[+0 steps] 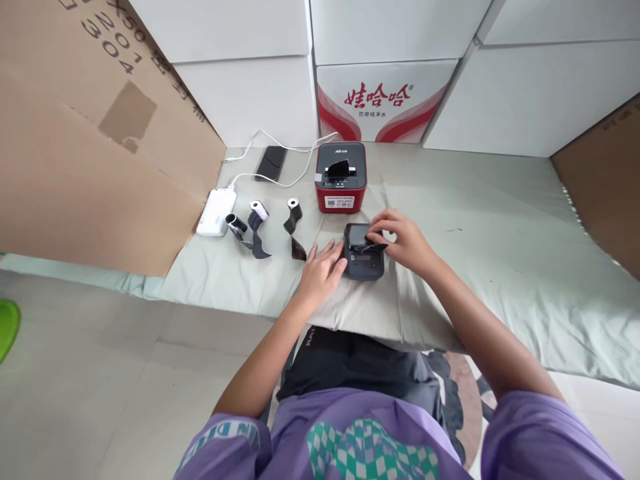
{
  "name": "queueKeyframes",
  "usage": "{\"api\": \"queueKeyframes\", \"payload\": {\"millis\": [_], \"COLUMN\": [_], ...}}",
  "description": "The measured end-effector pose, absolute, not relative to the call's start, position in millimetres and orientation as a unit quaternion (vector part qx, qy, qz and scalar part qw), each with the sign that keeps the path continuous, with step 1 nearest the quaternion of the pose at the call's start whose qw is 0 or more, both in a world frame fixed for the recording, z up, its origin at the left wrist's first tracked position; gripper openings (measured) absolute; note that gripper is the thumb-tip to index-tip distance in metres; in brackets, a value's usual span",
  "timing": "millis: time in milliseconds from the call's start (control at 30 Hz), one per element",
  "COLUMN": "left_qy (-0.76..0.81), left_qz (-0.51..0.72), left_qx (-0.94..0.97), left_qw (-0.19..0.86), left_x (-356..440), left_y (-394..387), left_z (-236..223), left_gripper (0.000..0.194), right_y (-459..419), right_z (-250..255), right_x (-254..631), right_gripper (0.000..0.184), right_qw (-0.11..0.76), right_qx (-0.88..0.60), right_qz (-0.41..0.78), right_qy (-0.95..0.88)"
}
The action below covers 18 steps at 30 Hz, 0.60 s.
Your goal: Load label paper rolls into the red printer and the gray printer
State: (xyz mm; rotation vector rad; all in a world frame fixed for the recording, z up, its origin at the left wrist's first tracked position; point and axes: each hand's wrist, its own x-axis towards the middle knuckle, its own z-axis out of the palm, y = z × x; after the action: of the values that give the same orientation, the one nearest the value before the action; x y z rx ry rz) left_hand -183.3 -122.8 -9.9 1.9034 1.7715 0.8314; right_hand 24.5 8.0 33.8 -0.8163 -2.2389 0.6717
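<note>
**Black device (364, 265) worked by touch**

Left hand (323, 270) spreads against the black device near the front edge of the cloth (500, 267); right hand (397, 240) bunches at a dark strip (373, 248), its pinch unclear. The casing looks rigid, light, best held by its sides; the strip, flimsy, by its edges.

Pale tiled floor (125, 373), cloth-covered table (480, 267), stacked white boxes (250, 97), brown cardboard (65, 153) either side
</note>
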Motion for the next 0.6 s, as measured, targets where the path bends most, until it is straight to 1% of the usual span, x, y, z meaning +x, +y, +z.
{"api": "queueKeyframes", "payload": {"millis": [33,133,167,200,267,333,433,600], "left_qy": [0.636,0.638,0.638,0.638,0.637,0.629,0.611,0.633], "left_qz": [0.298,0.3,0.302,0.304,0.31,0.308,0.3,0.305], "left_qx": [0.683,0.682,0.684,0.684,0.686,0.699,0.72,0.695], "left_qw": [0.202,0.192,0.187,0.182,0.166,0.147,0.132,0.152], "left_x": [-183,-182,-182,-181,-180,-178,-175,-173], "left_y": [-123,-122,-122,-123,-124,-126,-128,-128], "left_z": [-10,-12,-13,-14,-15,-14,-10,-2], "left_gripper": [0.053,0.052,0.052,0.053,0.056,0.058,0.052,0.047], "right_y": [6,6,7,8,10,12,12,14], "right_z": [28,13,9,6,4,4,5,1], "right_x": [28,33,34,33,33,32,31,28], "right_gripper": [0.019,0.054,0.062,0.065,0.068,0.072,0.076,0.074], "right_qw": [0.317,0.281,0.261,0.244,0.23,0.236,0.239,0.253], "right_qx": [-0.33,-0.407,-0.42,-0.424,-0.419,-0.407,-0.386,-0.372], "right_qz": [0.281,0.384,0.424,0.459,0.502,0.529,0.56,0.552], "right_qy": [-0.843,-0.78,-0.759,-0.742,-0.721,-0.707,-0.693,-0.702]}}
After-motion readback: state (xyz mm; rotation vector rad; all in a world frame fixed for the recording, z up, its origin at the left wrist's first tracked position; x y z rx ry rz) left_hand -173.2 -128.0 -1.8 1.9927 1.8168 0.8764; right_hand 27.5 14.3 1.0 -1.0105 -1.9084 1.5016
